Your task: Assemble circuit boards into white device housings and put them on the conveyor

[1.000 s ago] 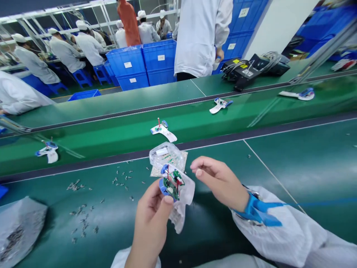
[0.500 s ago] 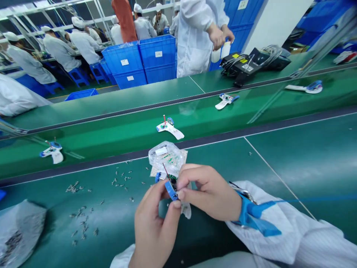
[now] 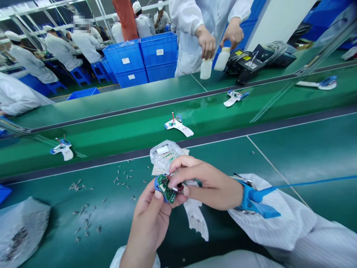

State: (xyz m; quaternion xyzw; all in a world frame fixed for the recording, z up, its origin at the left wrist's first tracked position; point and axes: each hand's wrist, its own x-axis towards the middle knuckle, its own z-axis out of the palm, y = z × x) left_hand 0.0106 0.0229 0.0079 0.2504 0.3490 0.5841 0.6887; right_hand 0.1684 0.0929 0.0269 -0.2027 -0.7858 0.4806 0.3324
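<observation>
**Left hand:** there it is, the left hand (image 3: 147, 219) curled up at bottom centre, fingers closed around the green circuit board (image 3: 164, 188) from below, thumb pressed on its lower edge!

**Right hand:** the right hand (image 3: 209, 186) comes in from the right, nearly closed, fingertips pinching the far side of that board; a blue wrist strap (image 3: 249, 201) sits at the wrist.

**Board:** right between both hands, just below centre, blue rim showing, a thin red wire at its top.

**Film:** a clear plastic film (image 3: 196, 219) trails down from the hands.

**Bench:** behind them, a clear bag (image 3: 164, 154) lies on the green bench (image 3: 306, 156); small metal parts (image 3: 122, 178) scatter to the left, and a grey bag (image 3: 19, 230) sits at lower left.

**Belt:** white-and-blue devices (image 3: 178, 125) ride the green belt (image 3: 111, 149) across mid-frame.

**Upper centre:** a co-worker's hands (image 3: 220, 37) hold white bottles (image 3: 221, 58) beside stacked blue crates (image 3: 158, 56).
</observation>
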